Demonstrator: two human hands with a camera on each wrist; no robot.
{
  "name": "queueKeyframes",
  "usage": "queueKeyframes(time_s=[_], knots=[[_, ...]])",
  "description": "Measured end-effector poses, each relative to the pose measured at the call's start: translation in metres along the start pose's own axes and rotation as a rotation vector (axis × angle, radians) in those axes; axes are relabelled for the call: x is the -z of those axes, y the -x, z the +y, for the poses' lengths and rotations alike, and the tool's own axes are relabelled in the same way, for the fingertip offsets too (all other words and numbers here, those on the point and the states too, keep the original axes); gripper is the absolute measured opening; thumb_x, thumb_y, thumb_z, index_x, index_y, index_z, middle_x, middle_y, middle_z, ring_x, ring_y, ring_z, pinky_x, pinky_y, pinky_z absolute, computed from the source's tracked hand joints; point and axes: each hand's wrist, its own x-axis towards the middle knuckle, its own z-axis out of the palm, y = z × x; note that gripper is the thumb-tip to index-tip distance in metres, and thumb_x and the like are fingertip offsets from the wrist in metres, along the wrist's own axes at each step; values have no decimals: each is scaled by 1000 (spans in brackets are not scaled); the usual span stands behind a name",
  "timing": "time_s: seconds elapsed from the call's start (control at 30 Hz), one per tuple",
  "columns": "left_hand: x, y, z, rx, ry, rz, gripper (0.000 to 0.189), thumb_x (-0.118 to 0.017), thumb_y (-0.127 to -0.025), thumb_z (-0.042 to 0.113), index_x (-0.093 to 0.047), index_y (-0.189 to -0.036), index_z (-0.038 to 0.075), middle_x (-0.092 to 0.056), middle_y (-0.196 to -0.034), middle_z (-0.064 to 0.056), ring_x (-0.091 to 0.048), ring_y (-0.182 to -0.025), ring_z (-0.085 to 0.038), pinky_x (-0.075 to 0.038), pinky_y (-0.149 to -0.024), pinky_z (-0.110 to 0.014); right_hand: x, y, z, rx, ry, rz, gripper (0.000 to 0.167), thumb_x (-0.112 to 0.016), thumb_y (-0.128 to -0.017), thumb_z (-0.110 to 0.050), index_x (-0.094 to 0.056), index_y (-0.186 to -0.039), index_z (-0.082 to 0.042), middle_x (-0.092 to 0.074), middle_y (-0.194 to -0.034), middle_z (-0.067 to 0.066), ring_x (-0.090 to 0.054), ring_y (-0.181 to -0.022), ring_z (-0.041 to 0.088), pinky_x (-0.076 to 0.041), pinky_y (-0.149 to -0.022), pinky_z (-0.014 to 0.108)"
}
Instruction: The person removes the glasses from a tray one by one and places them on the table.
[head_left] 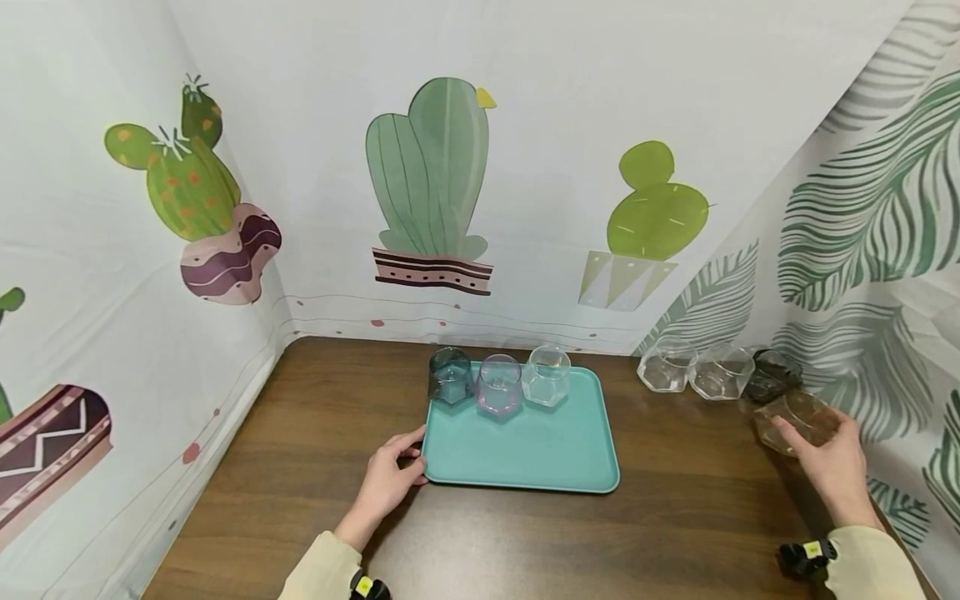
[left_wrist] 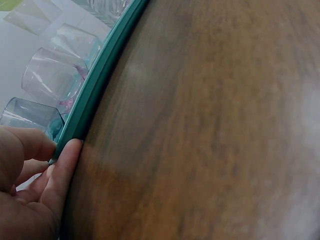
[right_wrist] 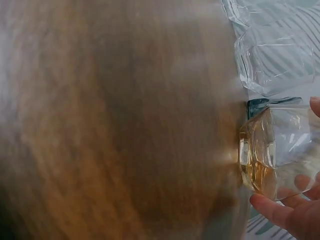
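At the left edge of a turquoise tray [head_left: 517, 454], my left hand [head_left: 390, 479] pinches the rim between thumb and fingers, as the left wrist view shows. Three glasses stand along the tray's back: a dark teal glass [head_left: 451, 377], a pale pink glass [head_left: 499, 387] and a clear glass [head_left: 547, 379]. Far to the right, my right hand [head_left: 836, 467] grips a pale amber glass [right_wrist: 260, 155] with a faceted base, thumb on one side and fingers round the other. In the right wrist view its base is close to the tabletop.
Behind the amber glass, a dark glass [head_left: 771, 375] and two clear faceted glasses, one at the left [head_left: 666, 368] and one beside it [head_left: 722, 372], stand in a row on the brown wooden table [head_left: 525, 542]. Printed cloth [head_left: 540, 208] hangs behind and at both sides.
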Motion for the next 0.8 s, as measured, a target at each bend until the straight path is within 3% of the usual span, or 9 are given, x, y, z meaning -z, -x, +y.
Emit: queueKeyframes(time_s=[0.2, 0.3, 0.4, 0.47, 0.67, 0.73, 0.8], knots=[[1, 0, 1, -4, -12, -3, 49, -64, -91, -12, -62, -140, -5, -63, -123, -21, -61, -100, -26, -66, -64, -28, 0, -1, 0, -6, 3, -15, 92, -67, -99, -40, -18, -160, 9, -42, -148, 39, -44, -119, 47, -36, -75, 17], [1, 0, 1, -4, -13, -4, 49, -65, -91, -12, -62, -140, -5, -63, -124, -21, -61, -100, -26, -66, -64, -28, 1, -2, 0, -7, -12, -23, 93, -68, -98, -40, -18, -160, 9, -43, -147, 40, -52, -109, 25, -35, -72, 11], [1, 0, 0, -5, -12, -1, 49, -65, -91, -12, -63, -140, -5, -63, -124, -21, -61, -100, -26, -66, -64, -28, 1, -2, 2, 5, -32, -26, 92, -70, -98, -39, -20, -159, 9, -45, -145, 41, -46, -98, -1, -34, -67, 5], [0, 0, 0, -6, -10, 0, 49, -65, -91, -12, -63, -140, -5, -63, -124, -21, -61, -100, -26, -66, -64, -28, 1, -1, 2, 8, -39, -24, 92, -70, -98, -38, -20, -159, 9, -44, -145, 41, -45, -98, -4, -33, -65, 4], [-1, 1, 0, -7, -7, -5, 49, -65, -91, -12, -63, -140, -4, -63, -125, -21, -61, -100, -26, -66, -64, -27, 2, 7, 0, -16, -40, 50, 91, -72, -96, -37, -23, -159, 8, -44, -146, 40, -44, -93, -3, -32, -66, 7], [-1, 1, 0, -7, -5, -4, 49, -65, -91, -12, -63, -140, -4, -63, -125, -21, -61, -100, -26, -66, -64, -27, 3, 10, -3, -21, -51, 82, 89, -70, -96, -35, -24, -159, 9, -43, -148, 40, -56, -103, 10, -40, -79, 7], [-1, 1, 0, -7, -3, -2, 49, -65, -91, -12, -63, -140, -4, -63, -125, -21, -61, -100, -27, -66, -64, -28, 3, 13, -7, -28, -57, 120, 86, -69, -97, -34, -26, -158, 9, -41, -150, 39, -56, -120, 35, -48, -101, 18]])
